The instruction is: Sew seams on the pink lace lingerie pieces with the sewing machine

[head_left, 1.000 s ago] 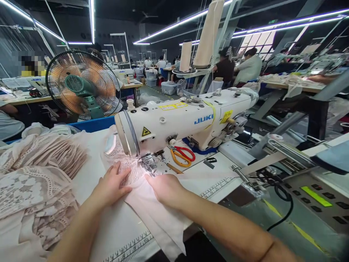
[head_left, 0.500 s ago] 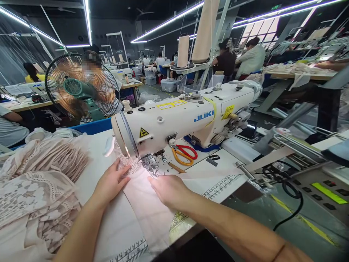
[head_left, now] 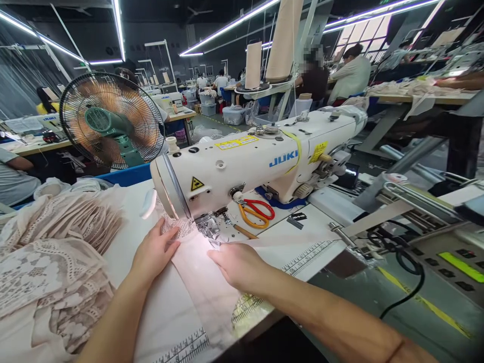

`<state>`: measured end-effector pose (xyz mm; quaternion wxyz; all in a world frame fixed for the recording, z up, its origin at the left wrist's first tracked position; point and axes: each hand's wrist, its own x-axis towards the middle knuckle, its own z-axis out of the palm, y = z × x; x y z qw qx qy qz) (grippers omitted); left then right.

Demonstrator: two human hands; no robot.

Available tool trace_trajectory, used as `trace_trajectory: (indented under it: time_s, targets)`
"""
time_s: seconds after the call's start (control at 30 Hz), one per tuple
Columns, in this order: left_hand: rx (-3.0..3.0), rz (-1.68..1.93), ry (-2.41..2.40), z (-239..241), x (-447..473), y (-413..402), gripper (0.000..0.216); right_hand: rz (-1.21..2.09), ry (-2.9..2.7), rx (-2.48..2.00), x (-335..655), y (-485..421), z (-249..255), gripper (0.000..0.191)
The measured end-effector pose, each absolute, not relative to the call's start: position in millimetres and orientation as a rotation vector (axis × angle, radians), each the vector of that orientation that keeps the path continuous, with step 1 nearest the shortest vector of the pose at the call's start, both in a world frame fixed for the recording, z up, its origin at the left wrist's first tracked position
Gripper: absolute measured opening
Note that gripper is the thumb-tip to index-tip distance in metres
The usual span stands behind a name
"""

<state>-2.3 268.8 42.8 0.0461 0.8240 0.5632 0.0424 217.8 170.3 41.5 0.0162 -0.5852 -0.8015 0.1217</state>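
Note:
A pale pink fabric piece with a lace edge lies under the presser foot area of a white JUKI sewing machine. My left hand rests on the lace and the fabric's left side, its fingers stretched out and the thumb apart. To the right of the needle area, my right hand is closed on the fabric's right edge, thumb and index finger pressed together. The index fingertip is near the metal presser foot. The needle itself is hidden by the machine head.
Scissors with red and orange handles lie on the machine bed beside a wooden-handled tool and dark blades. Stacked lace pieces cover the table's left. A fan stands behind. Other people work in the background.
The view has shifted slightly. Both hands stay in nearly the same place on the fabric, with little visible movement of the cloth.

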Motion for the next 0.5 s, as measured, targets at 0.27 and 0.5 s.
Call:
trace_trajectory:
  time_s: [0.27, 0.5]
  targets:
    - [2.650, 0.252, 1.795, 42, 1, 267, 0.043, 0.386, -2.485, -1.818, 218, 171, 39, 0.017]
    - [2.794, 0.038, 1.217, 56, 47, 214, 0.026, 0.421, -2.558, -1.753, 230, 160, 48, 0.017]
